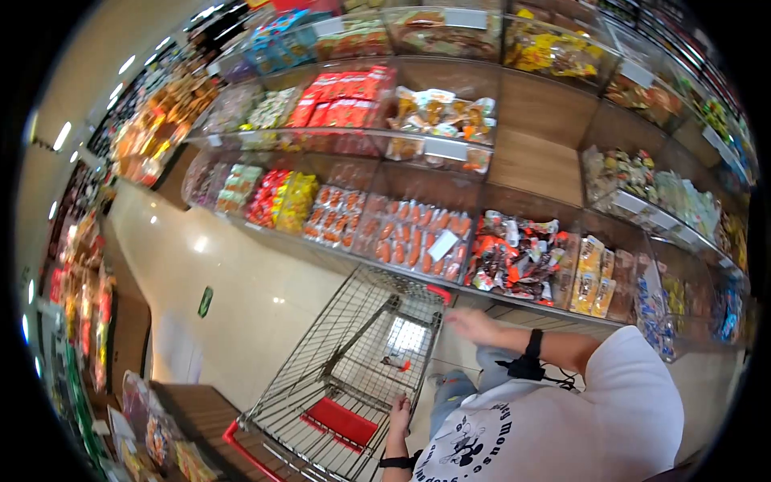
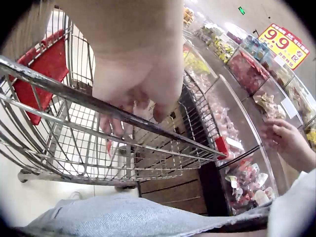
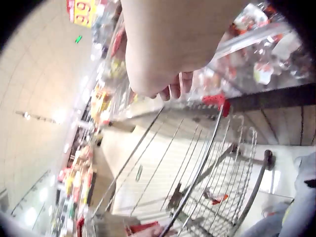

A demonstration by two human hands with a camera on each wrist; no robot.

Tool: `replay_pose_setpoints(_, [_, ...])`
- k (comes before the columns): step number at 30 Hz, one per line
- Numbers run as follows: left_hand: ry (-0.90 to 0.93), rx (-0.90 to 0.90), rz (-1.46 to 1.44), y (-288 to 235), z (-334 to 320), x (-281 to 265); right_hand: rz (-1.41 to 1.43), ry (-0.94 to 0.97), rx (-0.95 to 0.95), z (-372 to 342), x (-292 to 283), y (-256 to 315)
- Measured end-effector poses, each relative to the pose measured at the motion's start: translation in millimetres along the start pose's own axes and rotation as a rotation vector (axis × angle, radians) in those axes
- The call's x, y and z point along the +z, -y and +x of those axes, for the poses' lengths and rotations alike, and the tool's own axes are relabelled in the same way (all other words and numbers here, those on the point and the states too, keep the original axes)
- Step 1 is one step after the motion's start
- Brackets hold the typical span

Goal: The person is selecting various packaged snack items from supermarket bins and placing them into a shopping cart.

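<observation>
A wire shopping cart (image 1: pixel 337 361) stands beside the snack bins. My left hand (image 1: pixel 399 414) is at its near side rail (image 2: pixel 128 116), with the loosely bent fingers (image 2: pixel 114 123) showing beyond that bar in the left wrist view. No object shows in this hand. Above the cart's red-capped front corner (image 1: pixel 439 294), my right hand (image 1: pixel 474 323) hangs in front of the lower bins, fingers (image 3: pixel 175 89) relaxed and holding nothing visible. Inside the basket lies a small clear and red packet (image 3: pixel 216 196).
Clear-fronted bins hold packed sausages (image 1: pixel 414 241), dark wrapped snacks (image 1: pixel 518 257), yellow packets (image 1: pixel 594 277) and red packets (image 1: pixel 341 96). A red child-seat flap (image 1: pixel 341 422) sits near the handle (image 1: pixel 233 438). Another display (image 1: pixel 173 438) borders the cart at left; tiled floor (image 1: pixel 233 265) runs between.
</observation>
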State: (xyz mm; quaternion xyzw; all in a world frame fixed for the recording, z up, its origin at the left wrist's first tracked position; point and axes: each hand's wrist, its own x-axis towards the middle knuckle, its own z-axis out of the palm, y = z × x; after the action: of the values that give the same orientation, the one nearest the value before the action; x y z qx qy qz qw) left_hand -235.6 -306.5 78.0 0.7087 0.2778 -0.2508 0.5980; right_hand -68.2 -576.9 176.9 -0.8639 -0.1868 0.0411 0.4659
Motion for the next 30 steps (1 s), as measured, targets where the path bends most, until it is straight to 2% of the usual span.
replay_pose_setpoints(2, [0.098,0.061,0.109,-16,2,14,-0.049,-0.206,0.209,0,-45,-27])
replay_pose_setpoints(3, [0.158,0.078,0.112,-24,4,18,0.013,-0.416,0.201,1,-62,-36])
replay_pose_setpoints(4, [0.193,0.066,0.146,-26,10,21,0.176,-0.532,0.227,3,-70,-69])
replay_pose_setpoints(5, [0.223,0.054,0.178,-24,16,22,0.087,-0.462,0.487,4,-84,-96])
replay_pose_setpoints(6, [0.249,0.043,0.210,-23,23,23,-0.176,-0.516,0.459,3,-86,-124])
replay_pose_setpoints(8, [0.287,0.085,0.200,-9,30,21,-0.527,-0.409,0.455,10,-100,-153])
replay_pose_setpoints(10, [0.263,0.190,0.163,-3,27,27,-0.562,-0.290,0.380,22,-117,-169])
replay_pose_setpoints(11, [0.275,0.086,0.167,-1,26,24,-0.576,-0.226,0.344,27,-124,-177])
replay_pose_setpoints(14, [0.232,-0.061,0.162,-53,-9,44,-0.325,-0.138,0.534,36,-121,-211])
replay_pose_setpoints(15, [0.243,-0.028,0.118,-35,-1,43,-0.304,-0.194,0.582,39,-121,-211])
replay_pose_setpoints(18, [0.291,0.060,0.245,25,22,27,-0.221,-0.209,0.567,43,-117,-218])
replay_pose_setpoints(19, [0.273,0.007,0.252,10,12,33,-0.177,-0.201,0.631,45,-124,-200])
replay_pose_setpoints(23, [0.275,-0.215,0.371,-60,-8,57,0.000,-0.332,0.327,39,-147,-136])
replay_pose_setpoints(24, [0.294,-0.267,0.427,-74,-2,61,-0.003,-0.222,0.308,42,-160,-107])
replay_pose_setpoints(27, [-0.038,0.318,0.311,-115,16,79,0.125,-0.007,0.194,50,-177,-38])
replay_pose_setpoints(28, [-0.053,0.451,0.210,-151,14,89,0.201,0.060,0.149,56,-175,-16])
replay_pose_setpoints(29, [-0.069,0.583,0.107,-189,7,101,0.423,0.184,0.226,58,-161,-9])
replay_pose_setpoints(30, [-0.040,0.624,0.068,-215,3,110,0.645,0.310,0.301,57,-143,-3])
